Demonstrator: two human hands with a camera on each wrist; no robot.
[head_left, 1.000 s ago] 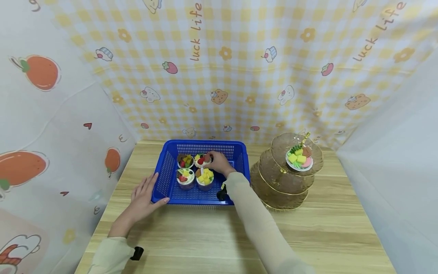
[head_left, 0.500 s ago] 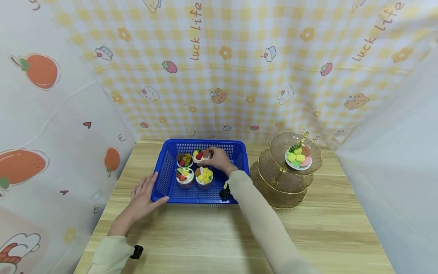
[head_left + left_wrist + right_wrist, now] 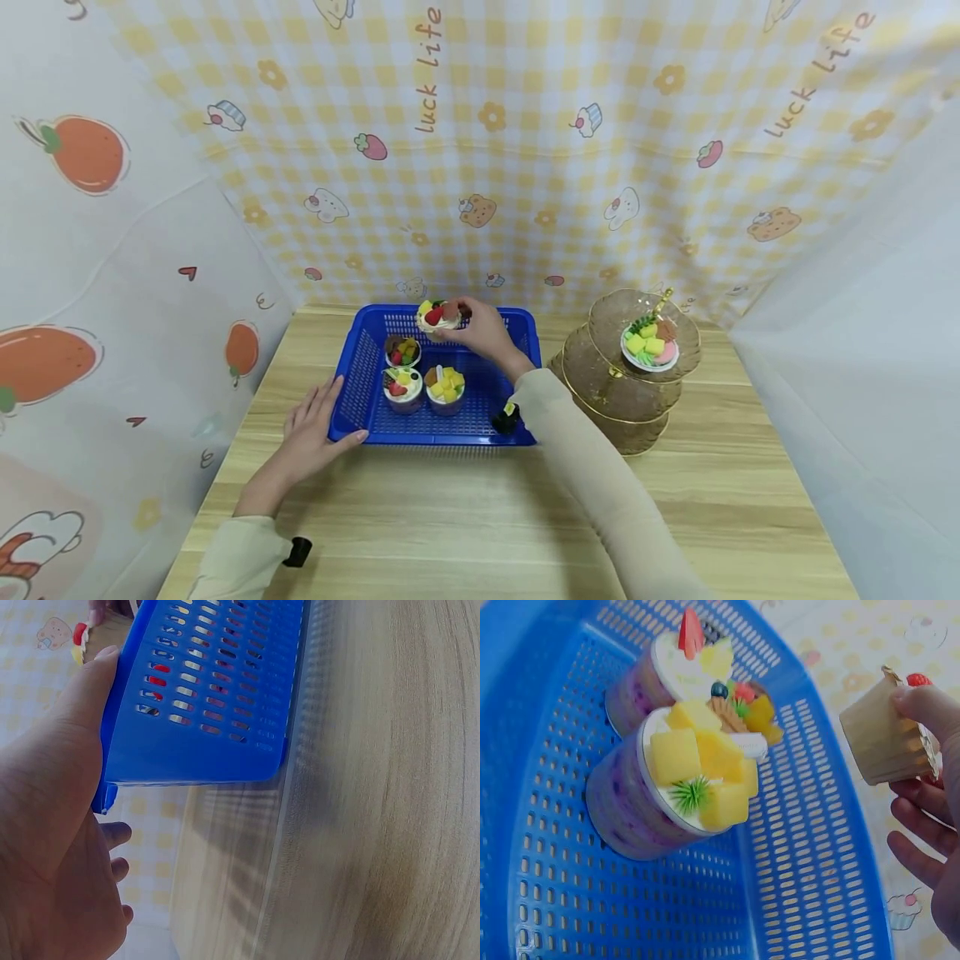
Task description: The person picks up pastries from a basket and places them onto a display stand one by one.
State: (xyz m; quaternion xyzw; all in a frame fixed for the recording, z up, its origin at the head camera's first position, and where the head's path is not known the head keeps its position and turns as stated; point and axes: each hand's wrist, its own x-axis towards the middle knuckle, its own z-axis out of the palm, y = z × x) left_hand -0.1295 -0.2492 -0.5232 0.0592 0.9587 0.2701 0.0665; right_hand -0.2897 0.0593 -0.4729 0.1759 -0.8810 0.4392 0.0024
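My right hand (image 3: 486, 333) pinches a cupcake (image 3: 881, 735) in a pale paper cup, topped with cream and red fruit. It is above the back rim of a blue plastic basket (image 3: 442, 440). Inside the basket stand three dessert cups: one with dark and orange fruit (image 3: 403, 352), one with cream and a strawberry (image 3: 403, 387), and one with yellow cubes (image 3: 675, 757). At the basket's front left corner rests my left hand (image 3: 311, 442), thumb on the front rim and fingers lying along the left side. The left wrist view shows that thumb against the blue wall.
Right of the basket, a tiered amber cake stand (image 3: 622, 396) with gold edges carries a fruit-topped dessert (image 3: 650, 346) on its top plate. The wooden table (image 3: 420, 517) extends in front. A patterned curtain (image 3: 487, 167) hangs close behind the basket.
My right hand has lifted the cupcake up and toward the back, out of its spot in the basket's back row. The left hand has stayed at the corner.
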